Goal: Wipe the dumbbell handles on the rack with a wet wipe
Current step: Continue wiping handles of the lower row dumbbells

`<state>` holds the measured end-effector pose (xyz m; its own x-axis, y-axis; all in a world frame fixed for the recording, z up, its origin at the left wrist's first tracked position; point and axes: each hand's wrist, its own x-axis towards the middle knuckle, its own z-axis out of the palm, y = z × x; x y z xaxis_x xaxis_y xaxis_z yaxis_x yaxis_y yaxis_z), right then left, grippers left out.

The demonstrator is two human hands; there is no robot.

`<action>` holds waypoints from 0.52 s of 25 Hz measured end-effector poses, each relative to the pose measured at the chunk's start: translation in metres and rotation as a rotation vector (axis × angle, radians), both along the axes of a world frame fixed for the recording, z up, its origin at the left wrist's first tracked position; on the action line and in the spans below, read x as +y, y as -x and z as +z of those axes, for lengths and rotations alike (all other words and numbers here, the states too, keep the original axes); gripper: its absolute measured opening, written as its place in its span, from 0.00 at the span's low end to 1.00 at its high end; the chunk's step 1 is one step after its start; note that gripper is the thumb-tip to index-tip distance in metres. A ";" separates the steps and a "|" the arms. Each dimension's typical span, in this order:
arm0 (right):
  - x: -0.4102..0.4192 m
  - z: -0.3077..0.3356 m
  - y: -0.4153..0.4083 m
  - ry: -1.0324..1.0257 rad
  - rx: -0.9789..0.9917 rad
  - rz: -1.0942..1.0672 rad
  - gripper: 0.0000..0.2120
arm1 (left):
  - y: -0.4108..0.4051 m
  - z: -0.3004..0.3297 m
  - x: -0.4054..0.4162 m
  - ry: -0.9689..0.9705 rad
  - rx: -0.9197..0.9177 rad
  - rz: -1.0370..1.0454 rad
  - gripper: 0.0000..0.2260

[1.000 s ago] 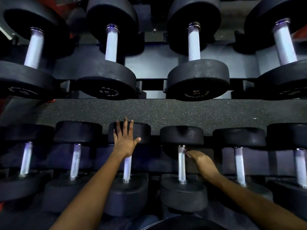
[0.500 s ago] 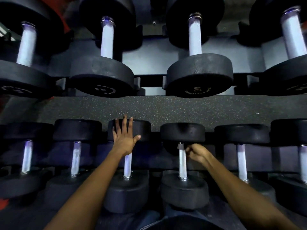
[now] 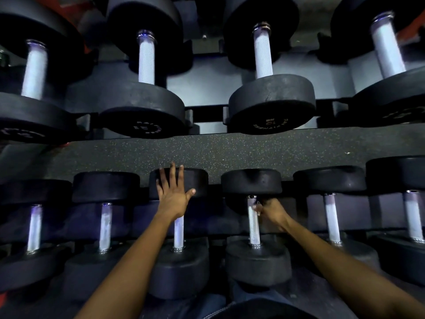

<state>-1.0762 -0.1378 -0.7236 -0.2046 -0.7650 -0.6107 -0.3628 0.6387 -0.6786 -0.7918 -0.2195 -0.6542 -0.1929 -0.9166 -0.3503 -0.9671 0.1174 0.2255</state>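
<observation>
Lining dim rack [image 3: 207,116], dumbbells [image 3: 271,104], seemingly speckled floor [image 3: 230,153]

- Your dumbbell heads [image 3: 271,104] are matte black; faint pale lettering rings their end faces.
- Handles [image 3: 253,223] read silver-white with fine knurled cross-hatching and a bluish sheen.
- Floor [image 3: 230,150] is dark grey, speckled with pale flecks.
- Rack [image 3: 207,81] panels show grey-blue.

four dumbbells [image 3: 142,72] on the upper rack tier, six dumbbells [image 3: 254,226] on the lower, two hands [image 3: 172,196]
</observation>
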 end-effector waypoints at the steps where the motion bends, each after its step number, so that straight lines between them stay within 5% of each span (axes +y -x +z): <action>1: 0.013 0.000 0.000 -0.010 0.079 0.086 0.13 | 0.000 -0.001 0.000 0.013 0.006 -0.001 0.36; 4: 0.058 0.017 -0.006 -0.106 0.326 0.492 0.15 | -0.002 -0.006 0.003 0.079 0.041 -0.011 0.35; 6: 0.043 0.032 -0.004 0.177 0.436 0.516 0.06 | -0.003 -0.010 0.004 0.140 0.053 -0.021 0.35; 9: 0.019 0.037 0.005 0.553 0.610 0.738 0.16 | -0.006 -0.013 0.005 0.221 0.077 -0.035 0.35; 13: 0.052 0.025 0.016 0.551 0.523 1.376 0.19 | -0.009 -0.017 0.006 0.234 0.090 -0.072 0.35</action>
